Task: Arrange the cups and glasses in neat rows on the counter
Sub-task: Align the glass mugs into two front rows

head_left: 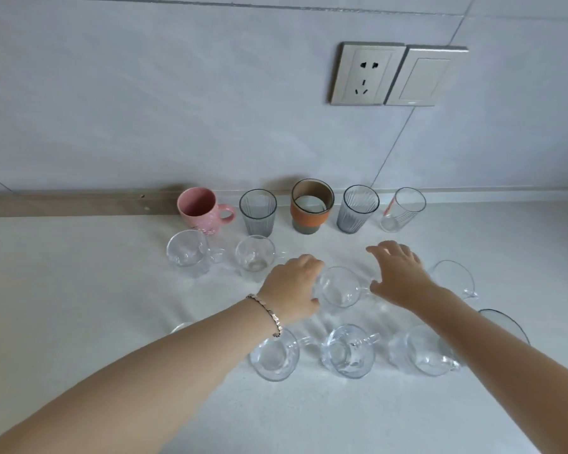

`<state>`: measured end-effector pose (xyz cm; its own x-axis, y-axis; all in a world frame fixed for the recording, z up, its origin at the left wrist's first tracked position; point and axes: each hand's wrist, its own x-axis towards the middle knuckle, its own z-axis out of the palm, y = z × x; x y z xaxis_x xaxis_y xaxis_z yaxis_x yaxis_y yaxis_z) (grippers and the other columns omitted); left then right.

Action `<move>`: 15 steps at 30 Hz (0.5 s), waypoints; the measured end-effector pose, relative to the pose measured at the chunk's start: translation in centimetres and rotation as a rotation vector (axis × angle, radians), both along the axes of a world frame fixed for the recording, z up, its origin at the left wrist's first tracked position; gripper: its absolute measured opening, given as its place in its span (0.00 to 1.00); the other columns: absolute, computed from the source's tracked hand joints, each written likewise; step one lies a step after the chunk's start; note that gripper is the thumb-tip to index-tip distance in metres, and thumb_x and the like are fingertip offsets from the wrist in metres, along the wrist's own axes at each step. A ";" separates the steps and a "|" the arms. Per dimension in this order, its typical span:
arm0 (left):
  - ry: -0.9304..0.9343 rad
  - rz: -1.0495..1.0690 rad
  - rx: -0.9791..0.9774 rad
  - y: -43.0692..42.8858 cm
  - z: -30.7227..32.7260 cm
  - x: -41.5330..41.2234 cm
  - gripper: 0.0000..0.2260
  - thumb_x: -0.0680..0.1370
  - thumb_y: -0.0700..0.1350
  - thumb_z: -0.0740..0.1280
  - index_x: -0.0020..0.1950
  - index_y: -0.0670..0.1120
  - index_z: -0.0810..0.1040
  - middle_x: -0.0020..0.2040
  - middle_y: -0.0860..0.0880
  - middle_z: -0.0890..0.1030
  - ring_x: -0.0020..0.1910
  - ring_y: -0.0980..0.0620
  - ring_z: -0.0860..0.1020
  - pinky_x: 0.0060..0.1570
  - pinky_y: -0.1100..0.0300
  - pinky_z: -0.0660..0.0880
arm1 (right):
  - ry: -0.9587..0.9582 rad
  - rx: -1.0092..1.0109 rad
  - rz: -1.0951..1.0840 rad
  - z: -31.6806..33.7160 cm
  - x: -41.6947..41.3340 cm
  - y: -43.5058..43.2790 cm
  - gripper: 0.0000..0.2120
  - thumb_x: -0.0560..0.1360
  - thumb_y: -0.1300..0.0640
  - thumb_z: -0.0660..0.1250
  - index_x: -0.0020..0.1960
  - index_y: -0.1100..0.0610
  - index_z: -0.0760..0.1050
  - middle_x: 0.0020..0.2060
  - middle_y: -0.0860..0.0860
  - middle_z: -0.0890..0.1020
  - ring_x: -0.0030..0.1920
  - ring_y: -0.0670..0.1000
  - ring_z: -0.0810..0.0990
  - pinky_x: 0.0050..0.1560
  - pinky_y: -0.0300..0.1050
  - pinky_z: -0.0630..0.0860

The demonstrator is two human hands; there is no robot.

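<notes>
Head view: the left hand curls its fingers and thumb round a clear glass cup with a round bowl and a small handle. The cup stands upright in the middle of the white bench. The right hand hovers just beside it, fingers spread and released, thumb near the handle. Along the wall stand a glossy pink mug, two grey ribbed tumblers, an orange-banded cup and a clear red-striped glass. Three clear handled cups line the near side.
</notes>
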<state>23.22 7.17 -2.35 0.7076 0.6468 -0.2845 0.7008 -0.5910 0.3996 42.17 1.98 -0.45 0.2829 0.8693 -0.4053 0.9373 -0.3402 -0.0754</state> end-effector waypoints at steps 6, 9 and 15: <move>0.219 0.013 -0.058 -1.0 -1.5 4.1 0.37 0.72 0.52 0.69 0.75 0.52 0.52 0.71 0.46 0.65 0.66 0.42 0.69 0.62 0.49 0.68 | 0.038 -0.100 -0.129 -1.9 3.2 -1.8 0.39 0.70 0.53 0.70 0.76 0.47 0.54 0.73 0.55 0.59 0.67 0.61 0.67 0.67 0.53 0.66; 0.188 -0.011 0.002 -0.8 -2.0 4.5 0.39 0.71 0.52 0.70 0.75 0.51 0.52 0.69 0.48 0.67 0.65 0.44 0.70 0.59 0.51 0.70 | 0.081 -0.030 -0.146 -2.2 3.6 -1.5 0.40 0.69 0.53 0.72 0.75 0.50 0.56 0.69 0.54 0.64 0.65 0.59 0.68 0.65 0.51 0.69; 0.154 -0.060 0.078 0.1 -2.4 5.4 0.38 0.68 0.52 0.72 0.73 0.48 0.58 0.66 0.48 0.69 0.63 0.46 0.72 0.57 0.52 0.71 | 0.152 0.041 -0.112 -2.8 4.3 0.4 0.42 0.67 0.52 0.75 0.75 0.54 0.57 0.70 0.52 0.65 0.68 0.57 0.67 0.67 0.49 0.67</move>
<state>28.60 7.24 -4.77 0.6974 0.6291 -0.3433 0.7129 -0.6583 0.2418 46.52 2.40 -3.30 0.3175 0.8523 -0.4157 0.8703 -0.4360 -0.2290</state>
